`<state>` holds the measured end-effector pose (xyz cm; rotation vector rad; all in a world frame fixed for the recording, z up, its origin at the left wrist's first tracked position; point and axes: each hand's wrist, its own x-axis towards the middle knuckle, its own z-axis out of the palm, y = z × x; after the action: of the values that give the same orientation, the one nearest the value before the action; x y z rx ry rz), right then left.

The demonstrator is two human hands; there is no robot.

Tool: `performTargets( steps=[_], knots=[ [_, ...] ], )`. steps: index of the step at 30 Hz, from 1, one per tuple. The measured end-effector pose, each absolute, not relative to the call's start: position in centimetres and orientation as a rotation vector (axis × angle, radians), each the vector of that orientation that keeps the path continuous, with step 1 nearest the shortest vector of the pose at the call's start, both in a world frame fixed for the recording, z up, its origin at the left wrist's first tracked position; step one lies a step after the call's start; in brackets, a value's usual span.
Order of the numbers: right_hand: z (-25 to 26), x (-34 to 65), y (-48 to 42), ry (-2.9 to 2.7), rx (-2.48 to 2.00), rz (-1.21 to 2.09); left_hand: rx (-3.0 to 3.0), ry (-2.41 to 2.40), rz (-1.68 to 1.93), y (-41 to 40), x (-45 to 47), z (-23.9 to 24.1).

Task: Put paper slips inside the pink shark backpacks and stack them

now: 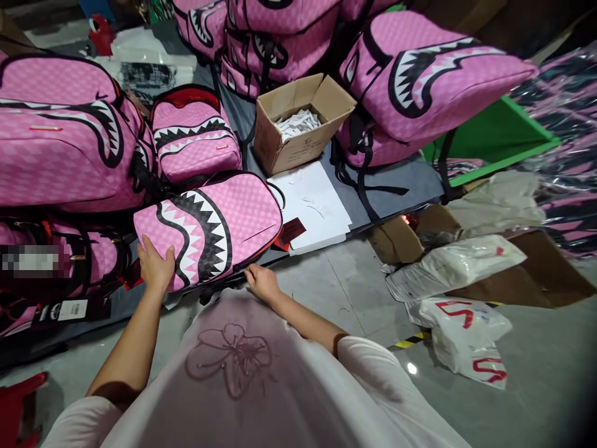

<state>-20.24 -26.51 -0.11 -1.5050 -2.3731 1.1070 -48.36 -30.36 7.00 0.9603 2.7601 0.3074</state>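
Observation:
A pink checkered backpack [252,214] with a black-and-white shark-mouth band lies on its back before me, along the near edge of the grey-covered table [401,186]. My left hand [156,269] grips its left lower corner, thumb on the front panel and fingers round the end. At the side seam nearest me, my right hand [262,283] is closed, its fingertips pinched by the bag's edge. What sits between those fingers is too small to make out. Beyond the top of the bag, a dark red card [292,233] lies by white sheets [310,208].
An open cardboard box [298,146] of small white packets stands behind the sheets. More pink backpacks [56,143] crowd the left, and others are stacked at the back. To the right are a green bin [508,146], and plastic bags [457,267] with cardboard on the floor.

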Motion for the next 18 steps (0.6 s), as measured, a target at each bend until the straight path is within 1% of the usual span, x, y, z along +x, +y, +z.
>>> performTargets(
  steps=[4, 6, 9, 13, 15, 18],
  knots=[
    [-3.6, -22.0, -27.5, -1.601, -1.426, 1.748, 0.963, 2.777, 0.336, -30.8, -48.2, 7.0],
    [-4.5, -23.2, -27.4, -1.262, -1.36, 1.931, 0.981, 2.771, 0.358, -31.0, -48.1, 6.9],
    [-4.9, -24.2, -27.6, -0.973, -1.246, 1.967, 1.013, 2.772, 0.399, -31.2, -48.2, 6.5],
    [-4.4, -24.1, -28.2, -0.793, -1.197, 1.976, 1.003, 2.774, 0.418, -31.6, -48.3, 6.1],
    [-4.2, -24.0, -28.3, -0.81, -1.192, 2.004, 1.016, 2.78, 0.418, -31.8, -48.3, 6.0],
    [-4.6, -24.1, -28.2, -1.008, -1.203, 1.971, 1.039, 2.795, 0.413, -32.0, -48.2, 6.0]
  ],
)
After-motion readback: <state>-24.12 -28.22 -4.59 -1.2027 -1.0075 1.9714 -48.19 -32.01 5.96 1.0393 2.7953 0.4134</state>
